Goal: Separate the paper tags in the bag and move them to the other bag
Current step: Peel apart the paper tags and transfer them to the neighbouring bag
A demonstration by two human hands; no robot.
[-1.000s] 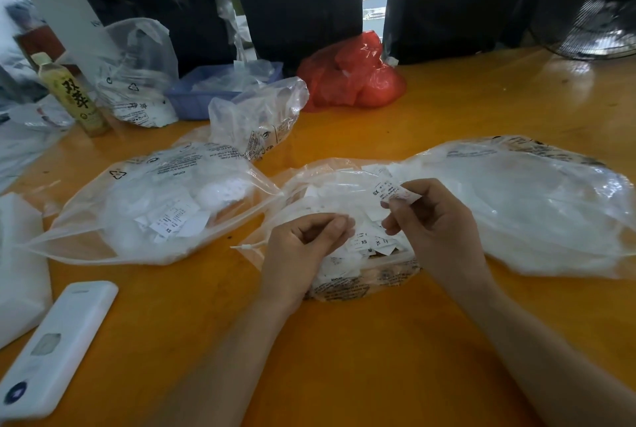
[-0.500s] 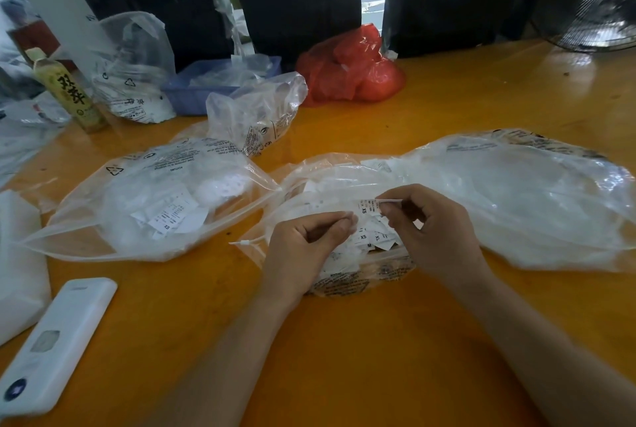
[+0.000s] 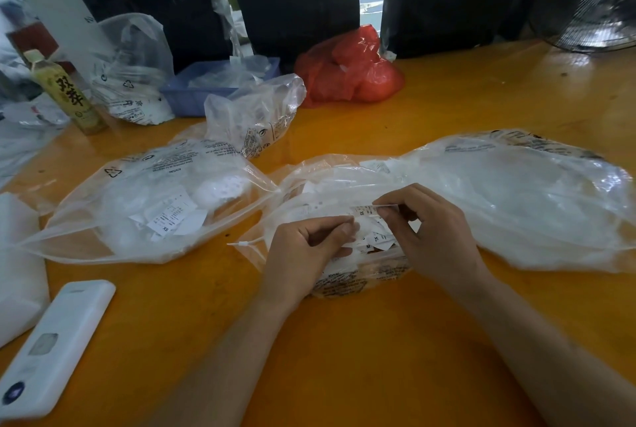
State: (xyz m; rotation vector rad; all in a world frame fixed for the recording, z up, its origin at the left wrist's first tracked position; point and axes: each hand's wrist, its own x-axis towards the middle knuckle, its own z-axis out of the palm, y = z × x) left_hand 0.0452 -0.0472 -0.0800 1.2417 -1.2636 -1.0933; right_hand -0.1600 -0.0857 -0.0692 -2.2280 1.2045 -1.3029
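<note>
Both hands are working right over the middle bag [image 3: 344,192], the clear one lying on the orange worktop [image 3: 378,340], and the job looks well underway but far from finished. The right hand [image 3: 437,237] has its thumb and forefinger closed in a narrow grip on a strip of paper tags [image 3: 364,210], the top one printed XS, held just above the bag's mouth. The left hand [image 3: 309,247] has its fingers curled in, pinching the near end of that same strip by the look of it, though exactly what it holds is hard to make out. More loose tags [image 3: 375,241] sit in the bag beneath the fingers, with M and XL readable, so plenty remains to pull apart. To the left, the left-hand bag [image 3: 155,206] already holds a heap of white tags, which I judge to be the finished pile, though the large bag [image 3: 516,199] on the right is also full of white paper and could equally be it. The tags look small, thin and flimsy, white with black print.
</note>
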